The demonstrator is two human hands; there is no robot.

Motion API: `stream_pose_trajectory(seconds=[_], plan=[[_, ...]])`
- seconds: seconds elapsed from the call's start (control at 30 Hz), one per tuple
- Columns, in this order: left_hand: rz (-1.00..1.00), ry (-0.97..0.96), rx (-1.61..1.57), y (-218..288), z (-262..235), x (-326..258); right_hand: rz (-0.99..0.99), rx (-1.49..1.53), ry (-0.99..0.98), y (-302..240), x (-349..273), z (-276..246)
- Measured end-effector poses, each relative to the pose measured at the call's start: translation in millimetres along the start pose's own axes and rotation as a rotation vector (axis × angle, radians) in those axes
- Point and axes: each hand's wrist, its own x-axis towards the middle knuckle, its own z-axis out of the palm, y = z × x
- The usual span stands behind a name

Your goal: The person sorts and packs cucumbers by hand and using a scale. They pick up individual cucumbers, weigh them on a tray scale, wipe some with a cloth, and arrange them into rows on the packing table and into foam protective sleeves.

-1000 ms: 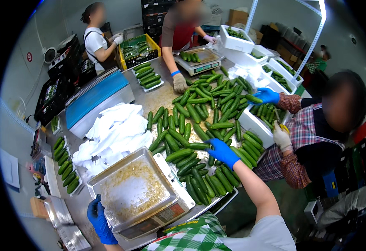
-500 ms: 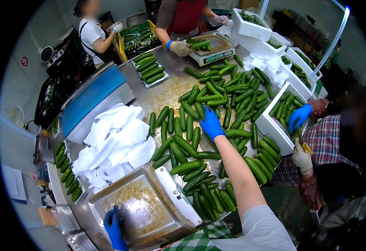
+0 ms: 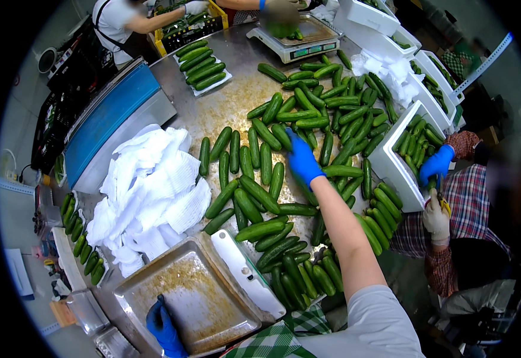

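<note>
The right hand [image 3: 302, 158], gloved in blue, extended over the bench [image 3: 233, 95], with one cucumber [image 3: 281, 136] at its fingertips, toward the upper left; whether the fingers gripped it could not be told. Other cucumbers lay scattered on both sides of the hand. The left hand [image 3: 165, 331], also in blue, was over the metal tray [image 3: 210, 298], well apart from that cucumber; its finger state could not be told.
</note>
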Motion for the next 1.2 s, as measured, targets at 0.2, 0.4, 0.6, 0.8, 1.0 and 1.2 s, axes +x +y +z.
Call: stream_pose_trajectory(seconds=[0.2,0.4,0.6,0.8,1.0,1.2], plan=[[0.031,-0.017,0.062,5.6,-4.1,-1.2,0.12,0.112,-0.038,-26.2,-62.6,-30.2],[0.071,-0.022,0.033,-10.0,-9.4,-1.2,0.23,-0.449,-0.054,-41.2,-101.9,3.9],[0.007,-0.062,-0.116,-1.6,-6.8,0.6,0.315,-0.477,-0.004,-39.2,-85.9,10.9],[0.132,-0.056,0.032,31.9,-19.5,-17.8,0.286,-0.304,-0.074,-21.3,-80.0,26.5],[-0.001,-0.133,-0.073,82.4,-9.5,-27.2,0.289,-0.181,-0.107,-19.2,-105.0,-5.4],[-0.012,-0.102,-0.084,79.4,-13.3,-30.9,-0.02,0.381,-0.146,-143.2,-119.9,-61.3]])
